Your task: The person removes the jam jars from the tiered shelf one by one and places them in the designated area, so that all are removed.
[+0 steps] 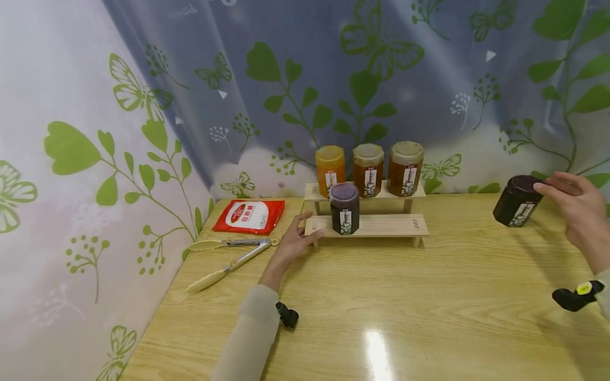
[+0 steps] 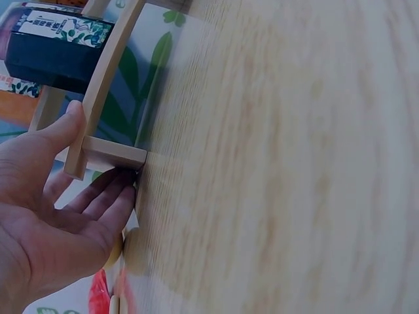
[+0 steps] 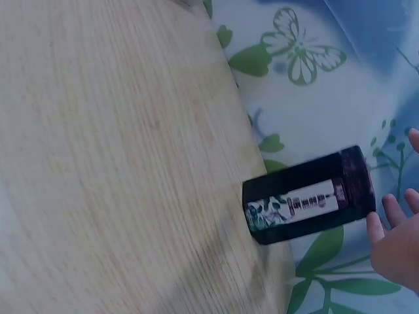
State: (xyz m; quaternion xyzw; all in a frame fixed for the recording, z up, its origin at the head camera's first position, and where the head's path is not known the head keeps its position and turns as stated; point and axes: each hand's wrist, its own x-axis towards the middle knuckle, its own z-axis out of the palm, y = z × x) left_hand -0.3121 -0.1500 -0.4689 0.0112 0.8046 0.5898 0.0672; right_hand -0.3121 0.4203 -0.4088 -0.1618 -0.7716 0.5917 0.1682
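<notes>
At the left end of a two-step wooden rack, my left hand grips the lower board. In the left wrist view its thumb rests on the board and the other fingers lie by the leg. A dark purple jar stands on the lower step; a yellow-orange jar and two amber jars stand on the upper one. Far to the right, another dark jar stands on the table. My right hand is beside its lid, a digit touching the lid's edge, with the other fingers spread and not wrapped around it.
Left of the rack lie a red-and-white packet and metal tongs with cream tips, spread apart. A patterned curtain hangs behind the wooden table and along its left side.
</notes>
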